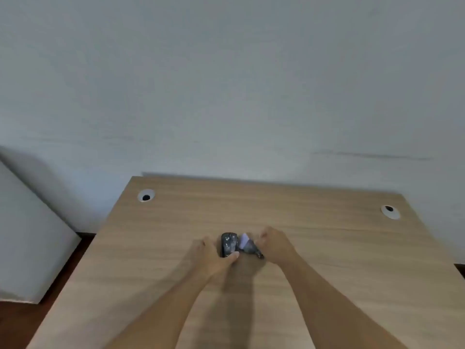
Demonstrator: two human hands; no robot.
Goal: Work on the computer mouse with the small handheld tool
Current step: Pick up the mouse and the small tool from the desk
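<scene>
Left hand (214,253) pins the computer mouse (229,244) to the table (327,260), right hand's (275,244) fingers pinch a pale-tipped tool (247,245) beside it — next, I'd say, tip meets shell.

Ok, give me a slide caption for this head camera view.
Left hand steadies a black computer mouse on a wooden desk while the right hand holds a small tool beside it.

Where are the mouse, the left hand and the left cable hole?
mouse (228,244): head view, middle of its dark body.
left hand (210,255): head view, back of hand.
left cable hole (146,197): head view, dark opening.
</scene>
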